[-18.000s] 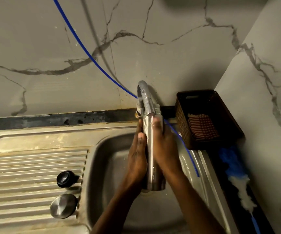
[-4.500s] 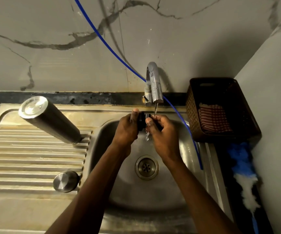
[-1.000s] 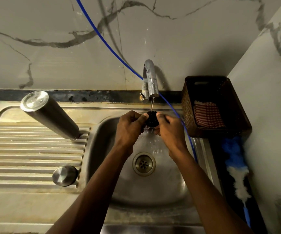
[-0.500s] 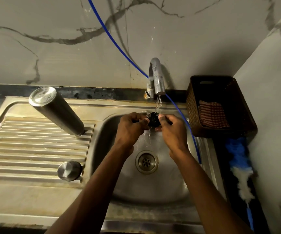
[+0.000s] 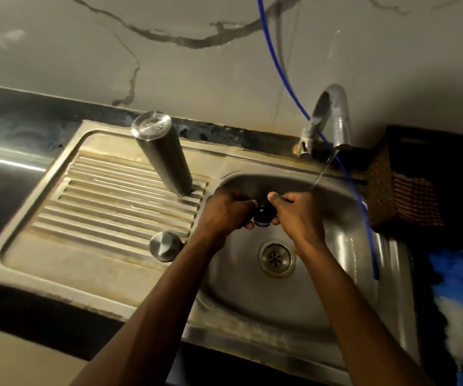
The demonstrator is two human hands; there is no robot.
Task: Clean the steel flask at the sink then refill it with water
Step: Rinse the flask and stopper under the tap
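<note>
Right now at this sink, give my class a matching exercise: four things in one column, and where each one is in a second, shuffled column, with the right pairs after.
Things
1. flask
2. steel cap
3. black stopper
4. checked cloth

Places
A. in the brown basket
B. held between the left hand and right hand, over the basin
C. upside down on the ribbed drainboard
D. on the drainboard's near edge, beside the basin

Pairs: 1-C, 2-D, 3-B, 4-A
</note>
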